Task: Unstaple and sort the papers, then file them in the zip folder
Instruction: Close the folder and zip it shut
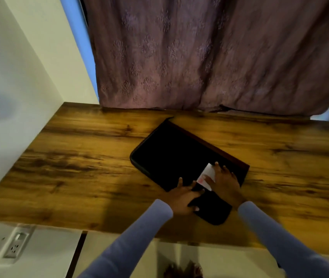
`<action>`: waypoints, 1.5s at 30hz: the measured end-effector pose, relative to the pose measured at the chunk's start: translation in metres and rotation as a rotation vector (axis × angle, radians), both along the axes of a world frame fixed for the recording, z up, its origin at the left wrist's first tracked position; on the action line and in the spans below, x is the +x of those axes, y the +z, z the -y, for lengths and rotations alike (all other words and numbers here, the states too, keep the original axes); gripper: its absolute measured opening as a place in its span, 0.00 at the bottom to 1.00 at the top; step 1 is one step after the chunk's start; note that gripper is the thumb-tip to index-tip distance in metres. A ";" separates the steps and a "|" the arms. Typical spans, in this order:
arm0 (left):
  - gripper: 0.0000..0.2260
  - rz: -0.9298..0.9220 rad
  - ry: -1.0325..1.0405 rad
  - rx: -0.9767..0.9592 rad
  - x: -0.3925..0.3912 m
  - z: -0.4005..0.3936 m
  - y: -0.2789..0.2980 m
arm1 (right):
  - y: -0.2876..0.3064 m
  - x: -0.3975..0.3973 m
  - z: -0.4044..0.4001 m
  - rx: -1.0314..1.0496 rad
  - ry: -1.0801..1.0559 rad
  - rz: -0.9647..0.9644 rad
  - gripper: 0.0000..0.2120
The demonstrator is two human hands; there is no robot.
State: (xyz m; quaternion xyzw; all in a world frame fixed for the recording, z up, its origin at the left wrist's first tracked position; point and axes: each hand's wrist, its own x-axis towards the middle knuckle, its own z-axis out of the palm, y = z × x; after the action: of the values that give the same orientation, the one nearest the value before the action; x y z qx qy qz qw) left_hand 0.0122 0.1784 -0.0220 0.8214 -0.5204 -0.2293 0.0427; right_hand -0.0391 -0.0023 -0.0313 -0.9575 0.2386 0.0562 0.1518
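— Looking at that wooden desk [79,157], the big thing on it is the black zip folder [171,153], lying at an angle toward the right half, one corner almost at the near edge. Curtain [199,57] hanging along the far edge.

— Which step would you say they're on?

— Filing, I'd judge. A white paper [206,176] with a reddish patch sits on the folder's near right part, and I can't see any other sheets or a staple remover on the desk.

— What are the hands doing?

— The left hand [183,197] rests on the folder's near edge, fingers spread and pressing flat, thumb hooked round the dark edge by the near corner; steadying it, it seems. The right hand [224,181] lies over the paper, fingers laid out flat on it, not curled. Whether it pinches the sheet, I can't tell; it's blurred.

— And next?

— Probably sliding that sheet inside. I can't make out whether the folder is unzipped. If so, the left hand needs to lift the cover while the right feeds the paper in squarely, without creasing it.
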 end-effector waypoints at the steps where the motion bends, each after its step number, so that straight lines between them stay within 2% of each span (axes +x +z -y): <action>1: 0.29 -0.013 0.008 -0.079 0.002 0.000 0.002 | 0.002 0.003 -0.001 0.010 -0.018 -0.016 0.36; 3: 0.35 0.019 0.021 -0.122 0.024 -0.011 0.005 | 0.001 0.007 -0.002 0.013 -0.021 -0.055 0.43; 5: 0.45 0.139 0.026 -0.014 0.057 -0.030 0.000 | -0.002 0.008 0.005 0.043 -0.003 -0.037 0.46; 7: 0.48 0.126 0.064 0.045 0.078 -0.042 -0.007 | 0.000 0.012 0.020 0.133 0.024 -0.008 0.47; 9: 0.39 0.117 0.100 0.086 0.074 -0.034 -0.007 | 0.004 0.022 0.039 0.180 0.071 -0.038 0.46; 11: 0.33 0.200 0.143 0.136 0.052 -0.015 -0.001 | 0.013 0.035 0.054 0.178 0.124 -0.110 0.44; 12: 0.31 0.214 0.182 0.142 0.036 -0.005 -0.002 | 0.017 0.041 0.057 0.207 0.144 -0.109 0.41; 15: 0.26 0.171 0.295 0.097 0.004 0.011 -0.012 | 0.025 0.060 0.039 0.418 0.212 0.103 0.23; 17: 0.29 0.158 0.283 -0.032 -0.001 0.010 -0.022 | 0.022 0.071 0.015 0.397 0.327 0.159 0.17; 19: 0.27 0.160 0.320 -0.318 0.009 0.001 -0.018 | 0.016 0.082 -0.007 0.341 0.425 0.154 0.15; 20: 0.24 0.103 0.342 -0.453 0.018 -0.005 -0.010 | 0.015 0.088 -0.016 0.320 0.447 0.160 0.15; 23: 0.24 0.007 0.578 -0.593 0.053 -0.031 0.000 | 0.015 0.108 -0.039 0.287 0.470 0.186 0.15; 26: 0.20 0.009 0.929 -0.613 0.093 -0.056 -0.002 | 0.017 0.135 -0.058 0.265 0.424 0.241 0.14; 28: 0.19 0.010 1.027 -0.559 0.122 -0.067 -0.007 | 0.018 0.160 -0.071 0.246 0.375 0.296 0.12; 31: 0.23 0.031 0.989 -0.472 0.155 -0.067 -0.015 | 0.020 0.193 -0.088 0.197 0.248 0.338 0.14; 33: 0.25 0.065 0.949 -0.419 0.159 -0.060 -0.014 | 0.020 0.204 -0.095 0.165 0.142 0.301 0.16; 39: 0.13 0.088 1.020 -0.466 0.190 -0.043 -0.020 | 0.010 0.257 -0.108 0.203 -0.076 0.096 0.22; 41: 0.11 0.073 1.048 -0.488 0.197 -0.039 -0.021 | 0.007 0.268 -0.111 0.191 -0.082 0.016 0.20; 45: 0.07 0.029 1.139 -0.538 0.203 -0.044 -0.020 | 0.000 0.283 -0.110 0.299 -0.060 -0.091 0.18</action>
State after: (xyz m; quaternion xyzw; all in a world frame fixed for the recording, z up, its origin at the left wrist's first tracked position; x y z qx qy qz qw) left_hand 0.2151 0.2225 -0.0422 0.9333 -0.0413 -0.0203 0.3562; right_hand 0.2441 0.1080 -0.0314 -0.9132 0.2624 0.1300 0.2833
